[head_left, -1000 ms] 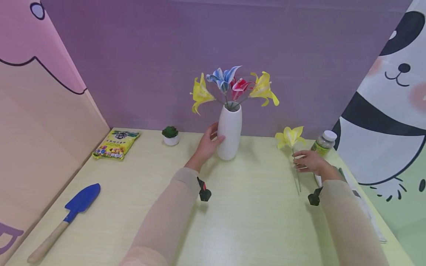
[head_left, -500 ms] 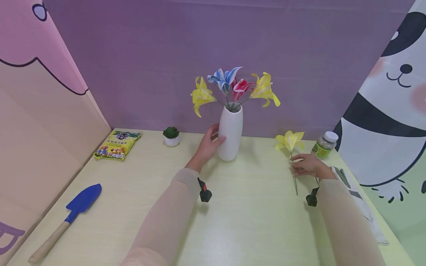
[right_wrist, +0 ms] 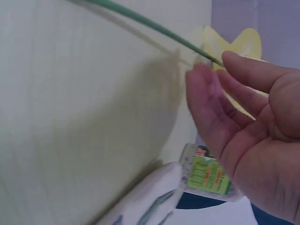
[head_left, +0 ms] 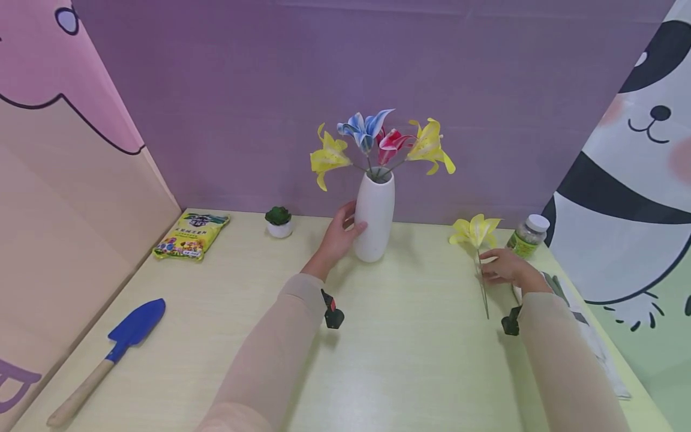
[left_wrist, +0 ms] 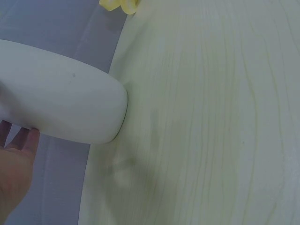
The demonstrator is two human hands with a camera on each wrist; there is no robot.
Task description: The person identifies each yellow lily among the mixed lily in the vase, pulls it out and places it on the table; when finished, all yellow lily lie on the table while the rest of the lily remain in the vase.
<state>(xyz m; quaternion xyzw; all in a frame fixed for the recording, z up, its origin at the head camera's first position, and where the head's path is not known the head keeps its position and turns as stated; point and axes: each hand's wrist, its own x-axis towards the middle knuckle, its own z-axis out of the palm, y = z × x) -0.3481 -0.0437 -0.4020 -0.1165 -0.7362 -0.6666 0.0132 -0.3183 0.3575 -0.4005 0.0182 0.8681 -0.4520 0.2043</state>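
The white vase (head_left: 374, 217) is held by the left hand (head_left: 337, 239); to its right, the loose yellow flower (head_left: 476, 230) is apparently pinched in the right hand (head_left: 507, 267). Pick-up seems in progress; a secure grip is needed.

Table (head_left: 410, 360): lower frame, before wall (head_left: 345, 60). Vase (head_left: 374, 222): centre, on table; flowers (head_left: 391, 144) in it. Packet (head_left: 191, 236): left, behind trowel (head_left: 117, 350), lower left. Plant (head_left: 278, 223): between packet and vase. Lone flower (head_left: 477, 231): right of vase. Jar (head_left: 528, 236): right of that flower. Cloth (head_left: 600, 355): lower right, before jar.
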